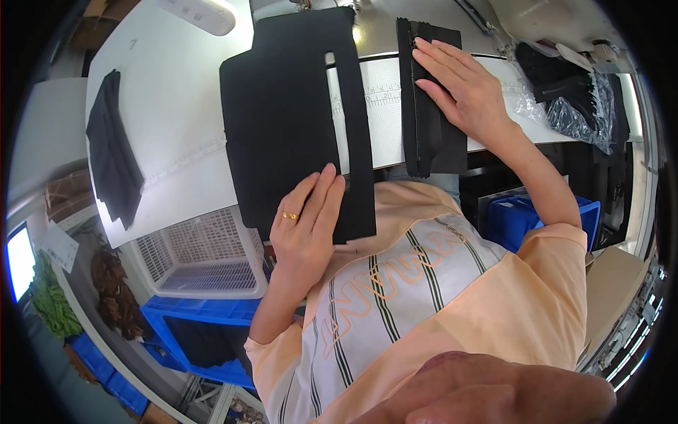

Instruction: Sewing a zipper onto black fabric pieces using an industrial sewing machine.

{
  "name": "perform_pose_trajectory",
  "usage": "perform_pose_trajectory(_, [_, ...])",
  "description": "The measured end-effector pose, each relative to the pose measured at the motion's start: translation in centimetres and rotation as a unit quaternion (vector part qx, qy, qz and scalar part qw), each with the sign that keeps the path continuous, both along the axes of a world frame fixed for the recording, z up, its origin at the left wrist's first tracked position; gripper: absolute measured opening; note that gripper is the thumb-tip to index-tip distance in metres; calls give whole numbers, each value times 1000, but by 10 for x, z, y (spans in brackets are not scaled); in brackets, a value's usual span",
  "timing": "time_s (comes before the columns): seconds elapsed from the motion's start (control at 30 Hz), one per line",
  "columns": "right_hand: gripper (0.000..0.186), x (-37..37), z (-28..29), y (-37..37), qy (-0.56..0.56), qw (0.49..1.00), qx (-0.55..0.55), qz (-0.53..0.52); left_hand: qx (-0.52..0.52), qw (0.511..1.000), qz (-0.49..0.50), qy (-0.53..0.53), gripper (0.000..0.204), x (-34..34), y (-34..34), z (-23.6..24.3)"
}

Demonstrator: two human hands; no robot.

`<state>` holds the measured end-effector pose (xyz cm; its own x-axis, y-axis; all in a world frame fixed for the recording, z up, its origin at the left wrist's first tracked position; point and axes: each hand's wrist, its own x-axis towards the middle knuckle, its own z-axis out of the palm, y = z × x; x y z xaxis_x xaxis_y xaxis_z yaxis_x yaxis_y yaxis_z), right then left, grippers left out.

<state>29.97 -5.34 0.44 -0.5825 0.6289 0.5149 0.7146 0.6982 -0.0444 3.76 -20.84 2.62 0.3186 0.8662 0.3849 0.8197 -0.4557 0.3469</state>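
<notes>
A large black fabric panel (282,106) with a long narrow slot near its right side lies on the white table, its near end hanging over the front edge. My left hand (307,219), a gold ring on one finger, rests on that near end with fingers stretched out; its thumb is hidden. To the right of the panel, and apart from it, lies a black fabric piece with a zipper (417,113) along its left side. Flat across its upper part is my right hand (466,88), fingers extended and thumb apart. Neither hand grips anything visible.
Dark folded fabric (113,152) lies at the table's left. At the right edge sit black pieces in clear plastic (583,106). Metal machine parts (353,7) and a small light stand beyond the panel. Below are a white basket (205,247) and blue crates (169,311).
</notes>
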Motion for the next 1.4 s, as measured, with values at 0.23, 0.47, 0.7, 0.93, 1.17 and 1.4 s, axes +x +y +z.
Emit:
perform_pose_trajectory(0.23, [36,1,0,0,3,1000,-1,4,41,999,30,-17,27,17,24,-9])
perform_pose_trajectory(0.47, [36,1,0,0,-5,1000,-4,2,14,1000,14,-23,26,11,17,-6])
perform_pose_trajectory(0.7, [37,-1,2,1,-4,1000,-6,3,41,999,-11,-1,24,-9,26,-7])
perform_pose_trajectory(0.93, [36,0,0,-1,-10,1000,-2,-8,-7,967,240,86,58,-71,21,5])
perform_pose_trajectory(1.17, [35,1,0,1,-5,1000,2,0,19,999,-2,35,26,-33,-22,13])
perform_pose_trajectory(1.4, [36,1,-1,2,1,1000,6,6,35,999,-20,5,29,-3,1,9])
